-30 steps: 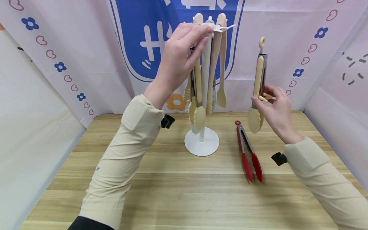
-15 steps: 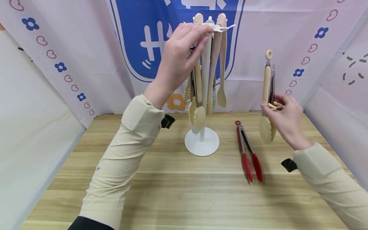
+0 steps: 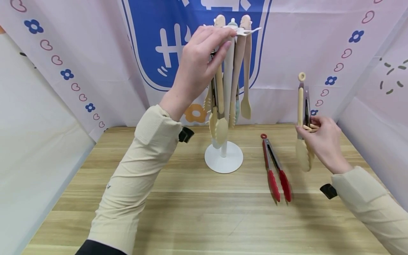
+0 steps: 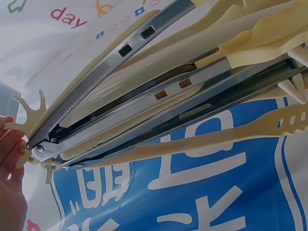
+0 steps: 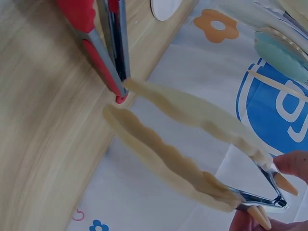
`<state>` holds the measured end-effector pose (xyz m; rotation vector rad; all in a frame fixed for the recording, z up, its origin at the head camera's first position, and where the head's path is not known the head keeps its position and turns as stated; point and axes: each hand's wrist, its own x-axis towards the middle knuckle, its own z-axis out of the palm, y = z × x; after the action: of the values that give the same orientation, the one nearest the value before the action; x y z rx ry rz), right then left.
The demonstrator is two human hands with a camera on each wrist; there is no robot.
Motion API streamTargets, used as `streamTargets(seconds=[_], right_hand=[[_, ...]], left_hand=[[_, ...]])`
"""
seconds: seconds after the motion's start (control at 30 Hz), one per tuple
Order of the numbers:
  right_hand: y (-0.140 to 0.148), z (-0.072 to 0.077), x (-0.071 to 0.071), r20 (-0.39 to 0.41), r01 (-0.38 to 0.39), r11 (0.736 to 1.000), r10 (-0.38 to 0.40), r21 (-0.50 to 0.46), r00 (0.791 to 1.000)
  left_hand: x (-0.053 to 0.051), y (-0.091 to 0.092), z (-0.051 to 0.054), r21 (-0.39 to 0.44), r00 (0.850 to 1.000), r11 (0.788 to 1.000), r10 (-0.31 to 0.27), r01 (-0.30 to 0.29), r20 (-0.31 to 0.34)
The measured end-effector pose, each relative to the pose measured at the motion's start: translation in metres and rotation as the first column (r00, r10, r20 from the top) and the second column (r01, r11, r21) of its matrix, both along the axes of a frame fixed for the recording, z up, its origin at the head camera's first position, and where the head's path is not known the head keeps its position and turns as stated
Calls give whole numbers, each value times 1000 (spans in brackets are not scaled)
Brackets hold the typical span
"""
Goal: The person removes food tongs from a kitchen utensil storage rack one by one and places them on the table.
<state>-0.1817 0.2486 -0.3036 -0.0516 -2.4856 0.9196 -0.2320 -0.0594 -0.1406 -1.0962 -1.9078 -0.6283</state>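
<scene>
My left hand (image 3: 204, 56) pinches the top of a white stand (image 3: 224, 157) hung with cream tongs (image 3: 220, 92) and other utensils. Its fingertips (image 4: 8, 144) show at the hook end in the left wrist view. On the right, my right hand (image 3: 326, 141) grips cream tongs (image 3: 301, 148) by the middle, upright with the ring on top and the tips down. In the right wrist view these tongs (image 5: 163, 168) have their two tips apart. Red tongs (image 3: 276, 170) lie on the table between the stand and the held tongs.
The wooden table (image 3: 204, 219) reaches back to a printed cloth backdrop (image 3: 287, 35). Pale cloth walls (image 3: 41, 106) stand at both sides. A slotted cream utensil (image 4: 269, 122) hangs with the others.
My right hand has moved down and to the right with the cream tongs, now lower and beyond the red tongs. The left hand and the stand have not moved.
</scene>
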Motion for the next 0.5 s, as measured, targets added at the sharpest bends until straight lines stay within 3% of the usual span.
streamTargets(seconds=[0.5], right_hand=[[14,-28,5,111,-45,995,35,89,993]], left_hand=[[-1,-1,0,-3,1000,1000,-8,8,-10]])
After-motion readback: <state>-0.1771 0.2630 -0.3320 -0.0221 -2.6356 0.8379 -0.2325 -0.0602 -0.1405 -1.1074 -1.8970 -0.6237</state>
